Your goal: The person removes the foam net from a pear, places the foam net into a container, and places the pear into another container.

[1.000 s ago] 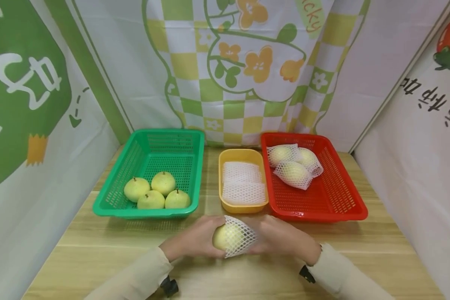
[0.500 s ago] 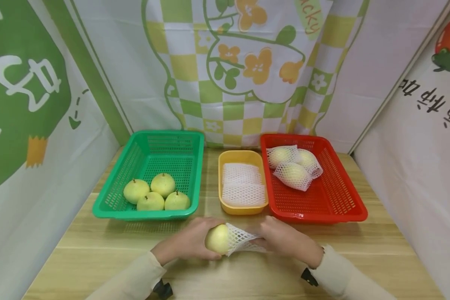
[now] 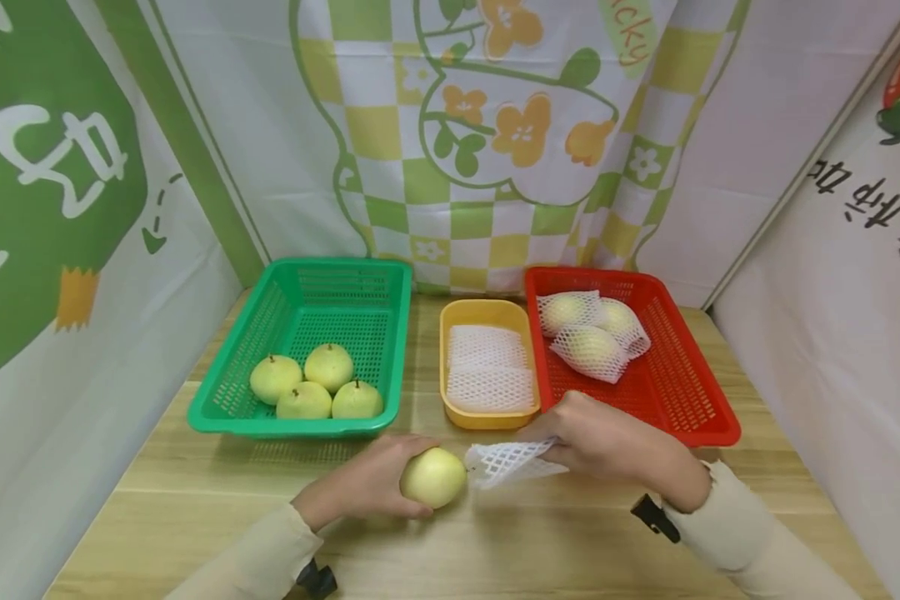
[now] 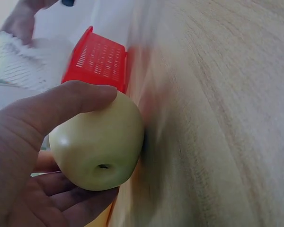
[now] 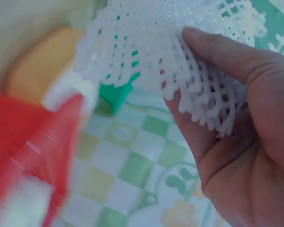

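A pale yellow-green pear point(image 3: 437, 478) is gripped by my left hand point(image 3: 371, 483), bare of any net and just above or on the table. The left wrist view shows the thumb over the pear point(image 4: 102, 142) and fingers beneath it. My right hand point(image 3: 596, 437) pinches a white foam net sleeve point(image 3: 506, 460), whose mouth hangs just right of the pear's stem. In the right wrist view the net point(image 5: 170, 47) lies between thumb and fingers. Whether net and stem touch, I cannot tell.
Several bare pears point(image 3: 303, 401) sit in the green basket point(image 3: 300, 428) at left. A yellow tray point(image 3: 487, 419) holds more foam nets point(image 3: 489, 371). In the red basket point(image 3: 690, 435) lie three netted pears point(image 3: 591, 350). A patterned curtain point(image 3: 487, 167) hangs behind.
The foam net has come off the pear. My right hand has moved right and up with the net, while my left hand has shifted slightly left, holding the pear.
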A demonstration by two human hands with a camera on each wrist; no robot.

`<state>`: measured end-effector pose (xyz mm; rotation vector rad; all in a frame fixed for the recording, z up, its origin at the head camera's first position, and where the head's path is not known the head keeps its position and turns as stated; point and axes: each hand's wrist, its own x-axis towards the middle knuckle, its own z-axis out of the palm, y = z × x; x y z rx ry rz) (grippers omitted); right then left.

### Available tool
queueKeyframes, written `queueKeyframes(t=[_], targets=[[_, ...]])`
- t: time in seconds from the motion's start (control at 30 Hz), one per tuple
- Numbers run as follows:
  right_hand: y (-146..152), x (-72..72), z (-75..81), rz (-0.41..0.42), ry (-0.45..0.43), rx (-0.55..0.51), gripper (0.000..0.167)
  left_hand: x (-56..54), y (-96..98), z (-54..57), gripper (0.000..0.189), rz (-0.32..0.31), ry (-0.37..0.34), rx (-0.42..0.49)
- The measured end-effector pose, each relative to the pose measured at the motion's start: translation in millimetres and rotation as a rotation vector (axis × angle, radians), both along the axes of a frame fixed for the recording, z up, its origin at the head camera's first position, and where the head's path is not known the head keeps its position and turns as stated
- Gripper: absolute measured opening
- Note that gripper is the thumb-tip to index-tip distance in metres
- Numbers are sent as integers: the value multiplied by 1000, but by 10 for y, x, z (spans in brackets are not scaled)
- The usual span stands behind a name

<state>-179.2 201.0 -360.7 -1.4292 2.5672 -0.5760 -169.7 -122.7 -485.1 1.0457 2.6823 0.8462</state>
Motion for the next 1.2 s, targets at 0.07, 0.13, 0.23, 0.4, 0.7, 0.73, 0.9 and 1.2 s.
queueKeyframes(t=[0.07, 0.13, 0.23, 0.4, 0.7, 0.73, 0.9, 1.2], targets=[[-2, -61, 146, -20, -8, -1, 26, 0, 0, -2, 85, -2, -2, -9], [-13, -147, 266, -51, 30, 11, 26, 2, 4, -2, 85, -4, -5, -17], [-48, -333, 378, -95, 109, 16, 27, 4, 9, -4, 85, -10, -4, -22], [-115, -716, 391, -130, 220, -18, 29, -5, 5, -22, 85, -24, 7, -12], [-161, -1330, 67, -129, 319, -50, 27, 14, -13, -29, 86, -5, -26, -11], [-162, -1393, 11, -133, 339, -44, 27, 15, -14, -29, 87, -2, -30, -11], [-176, -1625, -240, -165, 470, -21, 33, 14, -17, -23, 87, 4, -36, -20], [-270, -1858, -574, -219, 529, 48, 15, 30, -12, -18, 87, -2, -34, -24]])
